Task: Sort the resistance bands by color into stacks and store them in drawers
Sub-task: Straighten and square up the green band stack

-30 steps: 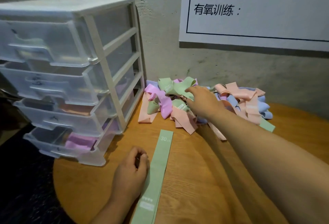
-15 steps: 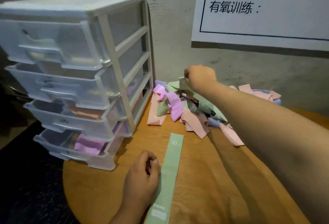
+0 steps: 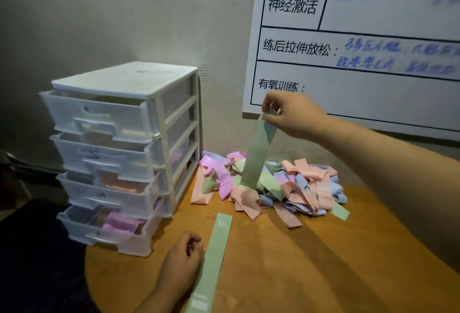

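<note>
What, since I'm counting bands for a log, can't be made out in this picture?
All head view.
Drawers: frosted fronts blur the contents.
Pile: overlapping bands hide the count.
Flat green band: near end cut by the bottom edge; print too small.
Left hand: its back hides whether the fingers pin that band.
Board handwriting: blurred.
Lifted green band: top hidden in the right hand.
</note>
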